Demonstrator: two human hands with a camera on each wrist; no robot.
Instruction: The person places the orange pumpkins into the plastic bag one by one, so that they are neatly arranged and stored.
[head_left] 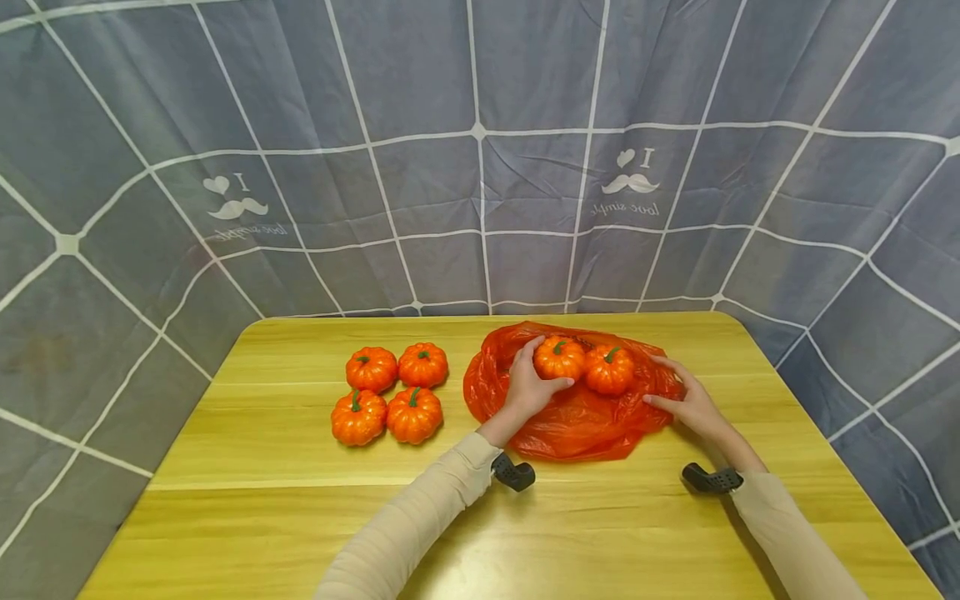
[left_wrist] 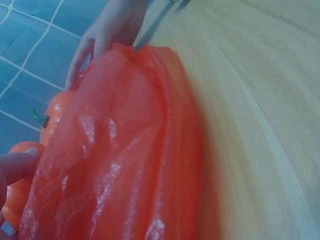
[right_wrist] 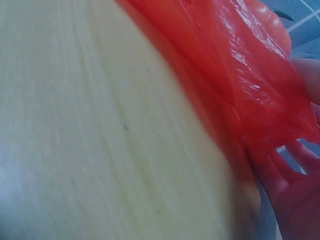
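A crumpled red plastic bag (head_left: 577,429) lies on the right half of the table. Two small orange pumpkins with green stems, a left one (head_left: 558,358) and a right one (head_left: 609,371), sit side by side amid its folds, their tops uncovered. My left hand (head_left: 531,385) grips the left pumpkin, thumb at its near side and fingers around its far left. At the bag's right edge, my right hand (head_left: 693,407) holds the plastic between thumb and fingers. In the right wrist view the red film (right_wrist: 265,95) stretches up to that hand, partly covering its fingers.
Several more orange pumpkins (head_left: 358,417) stand in a close group left of the bag. The yellow wood-grain table (head_left: 285,492) ends at a grey curtain (head_left: 420,200) with white lines. Black straps with cameras (head_left: 513,473) are on both wrists.
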